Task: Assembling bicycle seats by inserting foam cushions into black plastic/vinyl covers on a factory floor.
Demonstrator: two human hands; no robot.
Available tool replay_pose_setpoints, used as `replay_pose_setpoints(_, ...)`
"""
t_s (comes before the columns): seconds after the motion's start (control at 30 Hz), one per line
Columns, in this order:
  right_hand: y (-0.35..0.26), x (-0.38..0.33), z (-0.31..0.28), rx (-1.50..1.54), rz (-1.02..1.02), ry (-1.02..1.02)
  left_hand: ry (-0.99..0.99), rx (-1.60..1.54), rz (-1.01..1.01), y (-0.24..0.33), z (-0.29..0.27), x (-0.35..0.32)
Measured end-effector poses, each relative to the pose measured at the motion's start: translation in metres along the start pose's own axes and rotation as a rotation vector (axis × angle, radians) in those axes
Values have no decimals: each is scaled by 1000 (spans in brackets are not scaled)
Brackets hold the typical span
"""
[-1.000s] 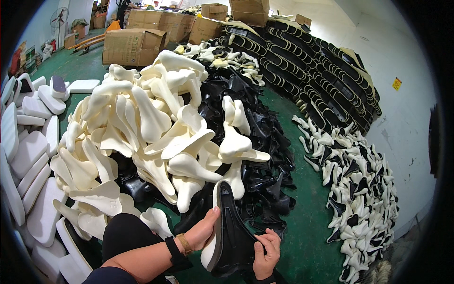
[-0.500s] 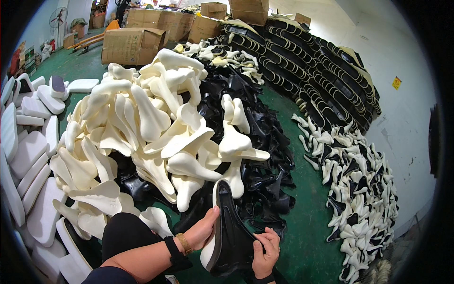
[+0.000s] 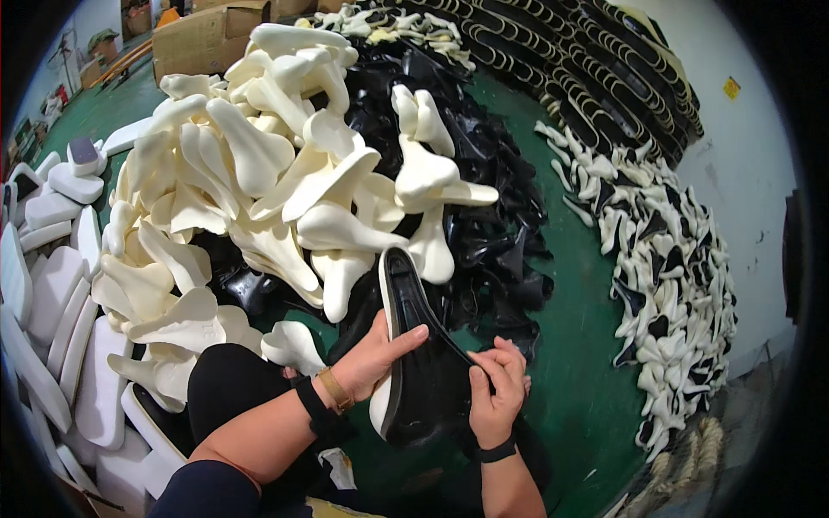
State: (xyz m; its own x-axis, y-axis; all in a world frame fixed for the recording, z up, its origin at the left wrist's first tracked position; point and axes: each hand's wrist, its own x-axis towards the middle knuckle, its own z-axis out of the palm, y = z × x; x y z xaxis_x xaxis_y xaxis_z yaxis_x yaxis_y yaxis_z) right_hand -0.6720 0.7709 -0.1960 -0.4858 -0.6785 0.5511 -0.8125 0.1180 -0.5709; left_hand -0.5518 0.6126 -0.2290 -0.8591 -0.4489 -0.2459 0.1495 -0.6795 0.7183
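**Saddle in hand above a green workshop floor**

The left hand (image 3: 373, 354) grips a bicycle saddle (image 3: 414, 363) from its left side, thumb laid across the black underside and fingers wrapped behind the pale foam edge. The right hand (image 3: 496, 388) pinches the black cover at the saddle's right rim between thumb and bent fingers. The saddle stands nose-up, just above the person's knee (image 3: 229, 384), at the lower middle of the view.

The floor (image 3: 587, 302) is painted green and shows in strips between heaps. Straight ahead rises a large pile of cream foam saddle pads (image 3: 268, 173), with a heap of glossy black covers (image 3: 484, 207) beside and under it. To the left, white rectangular foam blocks (image 3: 60, 285) lie in overlapping rows. To the right, a band of mixed black-and-white saddles (image 3: 673, 276) runs along a pale wall (image 3: 751, 164); behind it sit stacked dark pieces (image 3: 604, 78), possibly saddle shells, too small to tell. Cardboard boxes (image 3: 207, 39) stand at the far end.
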Motion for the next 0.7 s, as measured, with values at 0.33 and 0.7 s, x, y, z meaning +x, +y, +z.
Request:
replay_pose_setpoints(0.33, 4, -3, 11, -11, -16, 15, 17, -68, -30, 0, -3, 1)
replay_pose_setpoints(0.7, 13, 0, 15, 103, 148, 11, 132, -158, -110, -1, -13, 3)
